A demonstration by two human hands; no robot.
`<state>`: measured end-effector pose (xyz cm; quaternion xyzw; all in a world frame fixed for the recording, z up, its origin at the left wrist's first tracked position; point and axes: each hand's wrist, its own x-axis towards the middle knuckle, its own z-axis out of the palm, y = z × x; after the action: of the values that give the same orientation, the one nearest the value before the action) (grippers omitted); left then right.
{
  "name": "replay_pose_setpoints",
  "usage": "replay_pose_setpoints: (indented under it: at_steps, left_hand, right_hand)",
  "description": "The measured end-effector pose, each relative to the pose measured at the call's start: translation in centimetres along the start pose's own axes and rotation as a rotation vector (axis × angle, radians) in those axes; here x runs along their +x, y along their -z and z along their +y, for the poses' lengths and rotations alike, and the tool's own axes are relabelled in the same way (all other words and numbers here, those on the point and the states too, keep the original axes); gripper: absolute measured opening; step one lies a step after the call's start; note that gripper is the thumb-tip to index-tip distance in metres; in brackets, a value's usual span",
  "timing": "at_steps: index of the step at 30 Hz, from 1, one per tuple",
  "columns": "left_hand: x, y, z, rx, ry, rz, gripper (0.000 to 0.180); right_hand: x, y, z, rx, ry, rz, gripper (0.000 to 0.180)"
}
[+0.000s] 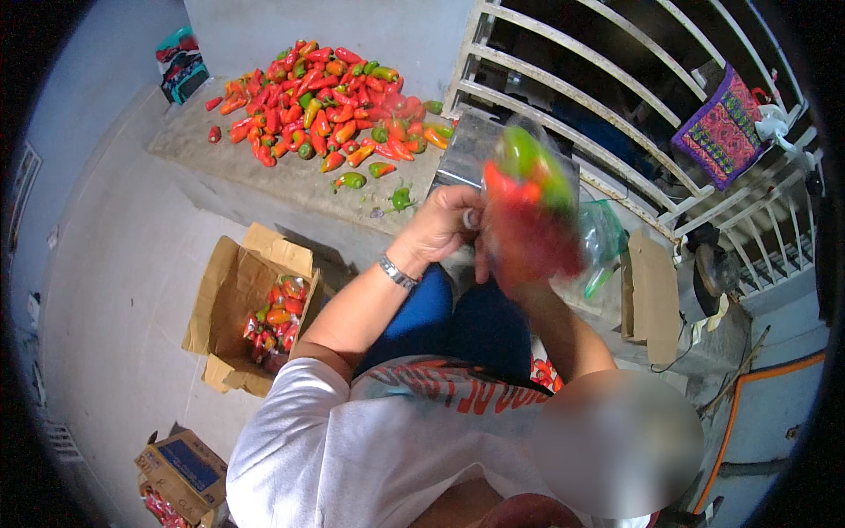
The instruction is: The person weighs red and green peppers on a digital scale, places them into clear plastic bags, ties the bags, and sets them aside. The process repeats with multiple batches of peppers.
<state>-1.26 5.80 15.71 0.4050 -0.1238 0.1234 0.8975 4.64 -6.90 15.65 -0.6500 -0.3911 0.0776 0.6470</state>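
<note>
A clear plastic bag of red and green peppers (528, 207) is held up in front of me, smeared by motion. My left hand (444, 224), with a metal watch at the wrist and a ring, has its fingers closed at the bag's left side. My right hand (521, 292) is at the bag's underside; the bag covers its fingers. Beyond my hands a big heap of mostly red peppers (326, 106), some green and orange, lies on a concrete ledge (207, 136). Loose green peppers (352, 179) sit near the ledge's front edge.
At my left an open cardboard box (214, 299) holds bagged peppers (280, 312). Another box (180, 471) stands at the lower left. To the right are clear plastic bags (603, 242), a cardboard piece (650, 286), a white metal grille (563, 40) and a small fan (775, 123).
</note>
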Motion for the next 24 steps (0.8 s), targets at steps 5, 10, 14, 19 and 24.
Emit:
replay_pose_setpoints:
  at_steps: [5, 10, 14, 19, 24]
  left_hand:
    - [-1.0, 0.1, 3.0, 0.923, -0.232, -0.215, 0.018]
    - [-2.7, 1.7, 0.6, 1.519, -0.135, 0.147, 0.009]
    - [-4.1, 3.3, -1.7, 1.486, -0.221, 0.237, 0.007]
    - [-5.5, 2.5, -3.2, 1.306, 0.095, 0.264, 0.009]
    - [-6.2, 3.0, -5.9, 0.791, 0.389, 0.345, 0.011]
  right_hand:
    - [3.4, 4.6, -1.7, -0.179, -0.055, -0.665, 0.013]
    - [3.6, 2.2, 1.3, -0.364, -0.234, -0.545, 0.022]
    - [2.7, 0.9, 3.5, -0.363, -0.310, -0.508, 0.024]
    - [0.0, 1.9, 4.3, -0.211, -0.669, -0.562, 0.019]
    - [-3.4, 2.7, 4.4, -0.409, -0.436, -0.590, 0.027]
